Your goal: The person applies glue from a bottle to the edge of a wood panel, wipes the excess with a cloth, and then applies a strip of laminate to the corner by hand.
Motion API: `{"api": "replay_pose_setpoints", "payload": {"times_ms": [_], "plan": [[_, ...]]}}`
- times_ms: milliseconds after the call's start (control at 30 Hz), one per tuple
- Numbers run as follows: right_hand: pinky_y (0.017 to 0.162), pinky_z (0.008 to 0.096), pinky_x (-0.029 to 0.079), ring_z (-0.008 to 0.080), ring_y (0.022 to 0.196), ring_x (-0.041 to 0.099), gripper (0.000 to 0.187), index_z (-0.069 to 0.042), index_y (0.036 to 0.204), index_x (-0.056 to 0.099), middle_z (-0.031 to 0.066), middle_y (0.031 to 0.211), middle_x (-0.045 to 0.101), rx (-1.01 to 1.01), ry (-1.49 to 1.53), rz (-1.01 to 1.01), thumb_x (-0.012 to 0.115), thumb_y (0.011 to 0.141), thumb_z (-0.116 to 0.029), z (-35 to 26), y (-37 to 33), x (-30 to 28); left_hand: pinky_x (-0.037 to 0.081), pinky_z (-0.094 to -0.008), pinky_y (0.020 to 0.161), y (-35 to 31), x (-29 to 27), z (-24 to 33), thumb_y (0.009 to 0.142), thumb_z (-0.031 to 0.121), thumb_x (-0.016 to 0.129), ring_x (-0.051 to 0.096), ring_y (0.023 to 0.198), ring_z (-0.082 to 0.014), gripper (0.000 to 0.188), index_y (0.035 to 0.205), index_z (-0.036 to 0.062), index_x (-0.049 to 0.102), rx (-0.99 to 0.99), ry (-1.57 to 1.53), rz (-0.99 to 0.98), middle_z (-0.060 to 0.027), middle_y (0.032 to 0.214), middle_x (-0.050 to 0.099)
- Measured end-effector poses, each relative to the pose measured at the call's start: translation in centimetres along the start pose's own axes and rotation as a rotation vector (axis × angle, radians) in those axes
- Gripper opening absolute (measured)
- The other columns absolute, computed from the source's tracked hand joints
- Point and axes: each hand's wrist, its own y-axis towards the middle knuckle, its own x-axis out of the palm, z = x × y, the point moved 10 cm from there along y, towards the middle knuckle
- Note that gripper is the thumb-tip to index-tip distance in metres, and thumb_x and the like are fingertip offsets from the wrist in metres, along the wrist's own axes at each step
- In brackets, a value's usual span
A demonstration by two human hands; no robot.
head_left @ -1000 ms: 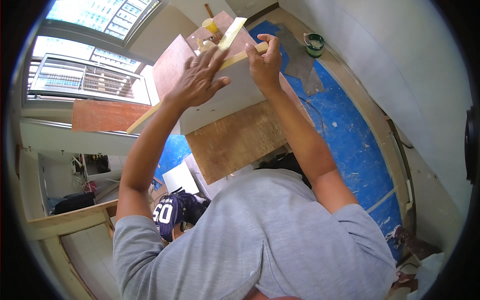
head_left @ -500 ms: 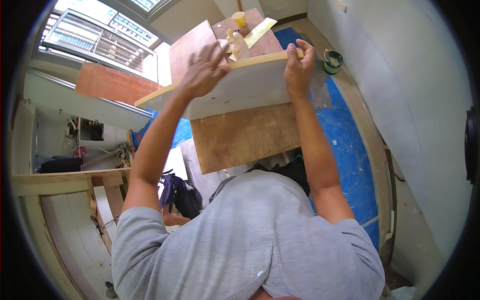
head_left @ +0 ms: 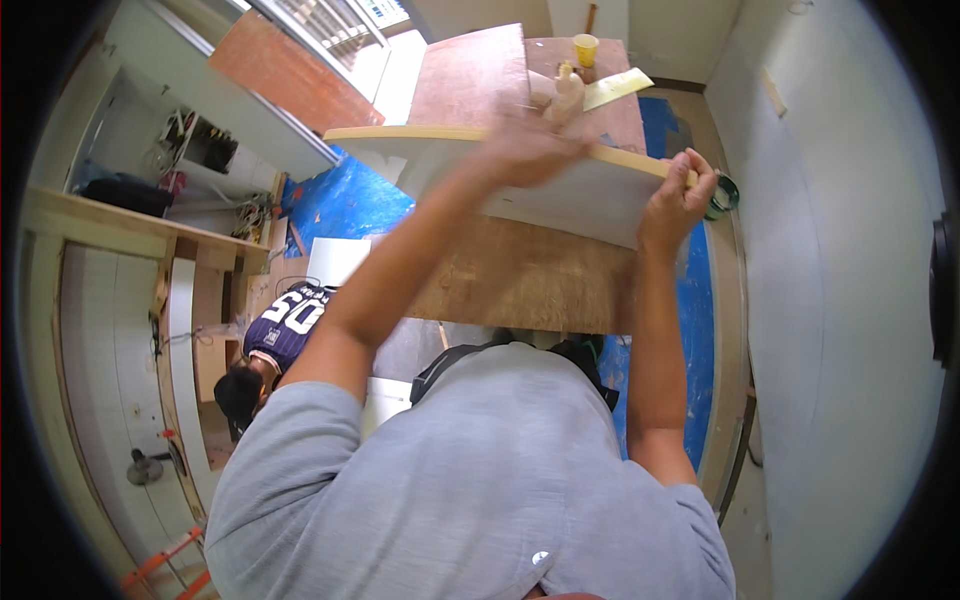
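In front of me a white panel [head_left: 590,207] with a pale yellow edge stands tilted on a brown plywood board [head_left: 530,275]. My right hand [head_left: 678,200] grips its right end, fingers curled over the top edge. Over the middle of that same edge is my left hand [head_left: 530,152], smeared by motion; its fingers cannot be made out, nor whether it touches the panel. Just beyond it stands a squeeze bottle [head_left: 568,92], partly hidden. A yellow cup [head_left: 586,48] and a pale yellow strip [head_left: 618,88] rest on the reddish plywood [head_left: 465,80] behind.
At the left another person in a dark jersey [head_left: 285,325] bends low. Blue sheeting [head_left: 355,190] covers the floor. A green tin [head_left: 722,197] stands right of the panel, close to the white wall [head_left: 830,260]. An open cabinet [head_left: 140,130] and orange ladder [head_left: 165,560] are left.
My left hand has swept rightward along the panel's edge. The panel's right end now sits nearer to me than its left end. My view has shifted left, bringing the other person into sight.
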Motion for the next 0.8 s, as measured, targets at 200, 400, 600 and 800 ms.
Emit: {"api": "replay_pose_setpoints", "payload": {"times_ms": [200,400,600,800], "plan": [[0.079,0.0281,0.055,0.0138,0.088,0.066,0.030,0.000,0.130,0.053,0.0121,0.105,0.067,0.238,0.284,-0.093,0.060,0.108,-0.018,0.2,-0.6,1.2,0.002,-0.0634,0.128,0.5,-0.6,8.0,0.106,0.072,0.021,0.009,0.162,-0.0420,0.080,0.170,0.0241,0.018,0.135,0.080,0.259,-0.0139,0.177,0.009],[0.084,0.0292,0.055,0.0143,0.093,0.066,0.029,-0.001,0.129,0.054,0.0115,0.103,0.068,0.168,0.160,-0.089,0.061,0.108,-0.020,-0.8,-1.1,0.4,0.002,-0.0669,0.126,-5.3,-3.2,-14.2,0.106,0.073,0.022,0.008,0.163,-0.0407,0.078,0.171,0.0306,0.014,-0.268,0.118,0.213,-0.0146,0.177,0.010],[0.089,0.0311,0.054,0.0166,0.101,0.065,0.029,-0.002,0.128,0.057,0.0105,0.109,0.069,0.229,0.142,-0.141,0.062,0.107,-0.022,-0.9,-0.6,0.8,0.022,-0.0602,0.126,-9.3,-4.6,-24.7,0.105,0.065,0.042,0.023,0.159,-0.0391,0.068,0.162,0.0292,0.040,-0.285,0.099,0.407,-0.0142,0.166,0.041],[0.093,0.0419,0.053,0.0290,0.105,0.068,0.018,-0.006,0.112,0.071,0.0108,0.116,0.070,-0.547,-0.455,-0.302,0.071,0.099,-0.018,-9.7,0.0,4.1,0.050,-0.0458,0.111,-10.6,-5.1,-23.4,0.090,0.026,0.084,0.060,0.130,-0.0275,0.030,0.114,0.0096,0.080,0.060,-0.413,0.365,-0.0084,0.125,0.073]]}}
